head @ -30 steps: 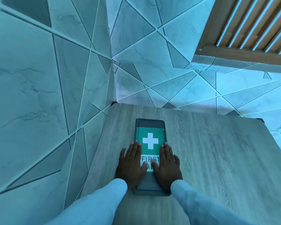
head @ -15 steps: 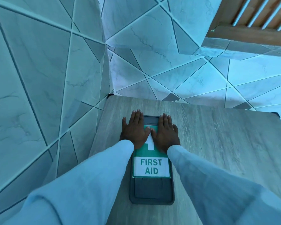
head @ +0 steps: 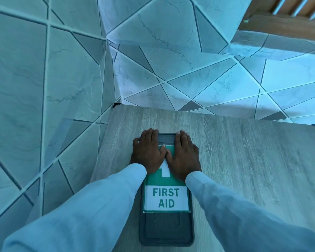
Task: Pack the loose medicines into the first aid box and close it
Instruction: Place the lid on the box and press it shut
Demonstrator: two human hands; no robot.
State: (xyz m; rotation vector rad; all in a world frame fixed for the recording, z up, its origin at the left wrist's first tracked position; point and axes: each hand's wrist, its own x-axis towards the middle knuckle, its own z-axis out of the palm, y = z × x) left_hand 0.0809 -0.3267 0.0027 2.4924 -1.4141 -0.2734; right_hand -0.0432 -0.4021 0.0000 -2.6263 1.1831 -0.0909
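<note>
First aid box [head: 166,228] closed, left hand [head: 148,152], right hand [head: 185,155] flat on lid

label cross [head: 165,170] half hidden, sleeves [head: 76,215] cropped

Home interior, geometric marble-look floor tiles [head: 171,51], wooden table [head: 244,160]

Grey wood-grain table [head: 244,160] bears closed first aid box [head: 166,231].
</note>
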